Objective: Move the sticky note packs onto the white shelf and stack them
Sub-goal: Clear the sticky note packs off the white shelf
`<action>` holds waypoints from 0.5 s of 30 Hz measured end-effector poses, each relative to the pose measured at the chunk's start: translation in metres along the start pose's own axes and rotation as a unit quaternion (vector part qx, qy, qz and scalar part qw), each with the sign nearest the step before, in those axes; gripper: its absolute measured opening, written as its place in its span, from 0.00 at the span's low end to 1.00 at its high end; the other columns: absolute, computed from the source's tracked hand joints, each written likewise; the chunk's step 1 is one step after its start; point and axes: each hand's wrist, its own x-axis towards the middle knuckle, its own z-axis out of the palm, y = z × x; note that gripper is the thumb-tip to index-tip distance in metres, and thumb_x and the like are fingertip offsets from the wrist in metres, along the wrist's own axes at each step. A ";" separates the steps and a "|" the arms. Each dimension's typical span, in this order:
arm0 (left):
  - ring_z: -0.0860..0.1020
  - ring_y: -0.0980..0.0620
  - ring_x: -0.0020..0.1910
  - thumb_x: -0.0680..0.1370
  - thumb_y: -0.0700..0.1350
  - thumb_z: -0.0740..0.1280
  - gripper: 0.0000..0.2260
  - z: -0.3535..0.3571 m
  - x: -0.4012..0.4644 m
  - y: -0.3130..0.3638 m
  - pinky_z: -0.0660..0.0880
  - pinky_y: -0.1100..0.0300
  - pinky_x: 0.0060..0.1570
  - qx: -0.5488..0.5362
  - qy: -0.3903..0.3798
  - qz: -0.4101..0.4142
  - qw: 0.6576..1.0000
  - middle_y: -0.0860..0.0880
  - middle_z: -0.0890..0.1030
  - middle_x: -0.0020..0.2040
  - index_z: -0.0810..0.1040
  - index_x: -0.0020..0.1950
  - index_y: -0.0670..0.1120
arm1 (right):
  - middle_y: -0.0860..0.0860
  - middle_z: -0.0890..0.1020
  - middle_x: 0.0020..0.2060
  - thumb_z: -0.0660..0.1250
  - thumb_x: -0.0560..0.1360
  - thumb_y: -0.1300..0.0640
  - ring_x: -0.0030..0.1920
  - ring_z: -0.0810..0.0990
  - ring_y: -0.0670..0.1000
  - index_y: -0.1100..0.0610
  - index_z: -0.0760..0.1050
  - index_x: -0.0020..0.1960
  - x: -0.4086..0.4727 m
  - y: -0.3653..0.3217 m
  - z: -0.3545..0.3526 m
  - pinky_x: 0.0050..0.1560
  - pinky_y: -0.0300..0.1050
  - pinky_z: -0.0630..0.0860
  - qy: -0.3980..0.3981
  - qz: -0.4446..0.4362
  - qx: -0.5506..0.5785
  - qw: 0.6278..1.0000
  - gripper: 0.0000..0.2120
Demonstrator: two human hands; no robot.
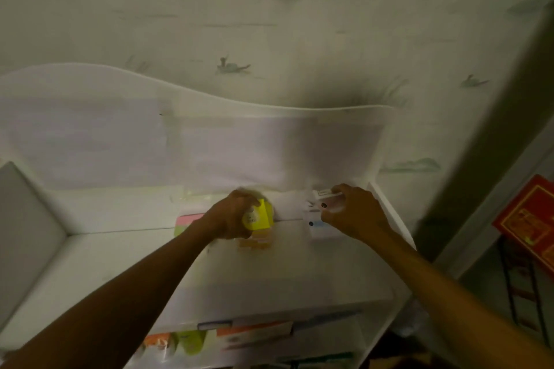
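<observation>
Gripping a yellow pack (260, 216) in curled fingers, the left hand (230, 214) hovers over the shelf (90, 257); the right hand (353, 213) pinches a white pack (325, 195).

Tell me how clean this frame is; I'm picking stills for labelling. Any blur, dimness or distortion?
Head view: dim, greenish light; motion blur smears the left hand gripping the yellow sticky note pack; the right hand on the white pack is sharper; wide-angle bending curves the white shelf edges.
</observation>
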 end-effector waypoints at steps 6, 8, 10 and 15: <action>0.67 0.48 0.69 0.65 0.43 0.76 0.33 0.014 0.021 0.000 0.65 0.64 0.63 -0.019 0.007 0.005 1.000 0.46 0.70 0.70 0.71 0.69 0.44 | 0.52 0.80 0.58 0.72 0.65 0.45 0.56 0.79 0.54 0.50 0.73 0.65 0.020 0.022 0.016 0.48 0.42 0.71 -0.004 0.002 0.010 1.000 0.29; 0.67 0.48 0.71 0.67 0.42 0.75 0.31 0.017 0.023 0.000 0.62 0.65 0.65 -0.019 0.005 0.008 1.000 0.45 0.69 0.71 0.71 0.69 0.43 | 0.52 0.80 0.57 0.72 0.64 0.44 0.56 0.79 0.53 0.50 0.74 0.64 0.021 0.027 0.022 0.48 0.40 0.70 -0.010 0.004 0.011 1.000 0.30; 0.66 0.49 0.71 0.69 0.43 0.73 0.29 0.019 0.025 0.001 0.61 0.66 0.66 -0.008 0.003 0.014 1.000 0.46 0.68 0.72 0.71 0.70 0.43 | 0.52 0.80 0.56 0.71 0.62 0.41 0.54 0.79 0.53 0.49 0.74 0.63 0.021 0.030 0.024 0.46 0.39 0.70 -0.016 0.005 0.014 1.000 0.31; 0.62 0.47 0.73 0.66 0.43 0.71 0.28 0.025 0.030 0.004 0.59 0.64 0.68 -0.011 -0.006 0.001 1.000 0.44 0.68 0.71 0.74 0.67 0.43 | 0.52 0.80 0.55 0.72 0.62 0.42 0.53 0.80 0.53 0.49 0.75 0.62 0.026 0.040 0.024 0.48 0.42 0.74 -0.020 0.001 0.018 1.000 0.29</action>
